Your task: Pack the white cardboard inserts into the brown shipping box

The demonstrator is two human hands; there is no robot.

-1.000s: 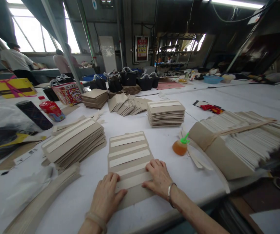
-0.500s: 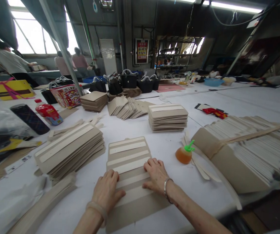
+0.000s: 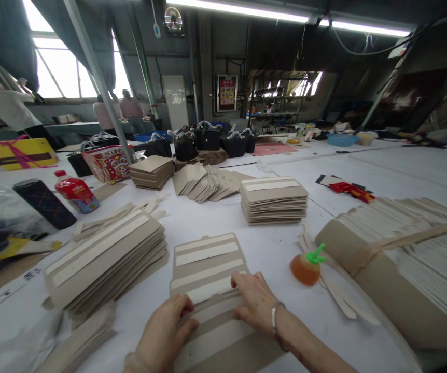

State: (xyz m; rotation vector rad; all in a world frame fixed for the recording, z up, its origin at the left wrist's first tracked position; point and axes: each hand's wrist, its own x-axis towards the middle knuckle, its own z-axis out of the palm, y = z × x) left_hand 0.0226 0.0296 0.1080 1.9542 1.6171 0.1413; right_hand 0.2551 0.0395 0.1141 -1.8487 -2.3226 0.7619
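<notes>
The front board point(image 3: 229, 334) lies between the 2 hands, its far edge under the fingers. The left hand point(image 3: 165, 329) has its fingers curled at that edge's left end, thumb narrowly apart on the near side; the right hand point(image 3: 258, 303) is bent much the same way at the right end. Whether either pinches the board or only presses it, I cannot tell.

Just beyond the grip lies the back board point(image 3: 208, 259), its nearest strip point(image 3: 211, 290) right against the front board's edge. Good handling here calls for even pressure from both hands, so the edge runs parallel to that strip; a harder push at 1 end could skew it. Light fingertips would spare the strip a scuff. The bottle point(image 3: 305, 269), right of the right hand, seems clear of the wrist, but a wide elbow swing could risk it.
</notes>
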